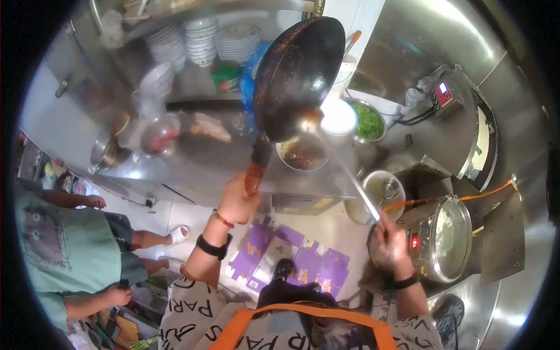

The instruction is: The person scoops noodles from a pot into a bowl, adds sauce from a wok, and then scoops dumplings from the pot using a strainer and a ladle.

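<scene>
A dark wok (300, 76) hangs tilted over the steel counter, its underside turned toward me. My left hand (240, 195) is wrapped round its wooden handle. My right hand (389, 242) grips the long metal handle of a ladle (361, 189), which slants up toward the wok's lower edge. The ladle's head is blurred there, and the inside of the wok is hidden. Right below the wok's lip stands a bowl (303, 154) with reddish-brown contents. Pale meat pieces (210, 127) lie on the counter to the left of it.
Stacked bowls (202, 44) and plates (238, 44) stand at the back. Greens fill a bowl (368, 122) right of the wok. A white pot (382, 192) and a large steel pot (452, 239) are at the right. At the left stands another person (70, 239). Flattened purple cardboard (291, 256) covers the floor.
</scene>
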Demonstrator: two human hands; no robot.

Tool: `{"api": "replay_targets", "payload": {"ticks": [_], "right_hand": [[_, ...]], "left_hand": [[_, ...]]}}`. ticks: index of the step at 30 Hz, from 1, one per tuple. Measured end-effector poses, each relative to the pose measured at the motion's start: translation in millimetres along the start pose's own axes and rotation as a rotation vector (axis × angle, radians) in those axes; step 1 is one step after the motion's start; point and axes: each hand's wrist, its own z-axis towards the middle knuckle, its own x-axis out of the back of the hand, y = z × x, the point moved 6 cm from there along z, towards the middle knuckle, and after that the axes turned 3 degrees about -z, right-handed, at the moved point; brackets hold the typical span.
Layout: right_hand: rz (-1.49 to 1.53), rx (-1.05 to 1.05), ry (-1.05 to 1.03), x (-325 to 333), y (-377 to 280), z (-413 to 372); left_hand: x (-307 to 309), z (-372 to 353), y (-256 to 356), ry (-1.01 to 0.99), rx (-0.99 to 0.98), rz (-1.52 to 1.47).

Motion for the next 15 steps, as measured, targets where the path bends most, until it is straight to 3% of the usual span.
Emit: {"api": "replay_targets", "payload": {"ticks": [3, 8, 11, 13, 15], "right_hand": [[0.187, 0.037, 0.161, -13, -25, 37], [0.063, 0.008, 0.006, -81, 10, -2], [-0.178, -0.092, -0.103, -67, 31, -61], [-0.262, -0.122, -0.097, -38, 24, -72], [-0.127, -0.124, -0.043, -19, 13, -73]], "left_hand": [[1, -5, 12, -0.004, -0.067, 0.033], [-5, -2, 8, 0.007, -0.054, 0.018], [-12, -6, 0, -0.015, -0.074, 0.059], [-20, -2, -13, -0.070, 0.118, -0.135], [-30, 1, -12, -0.066, 0.127, -0.194]]}}
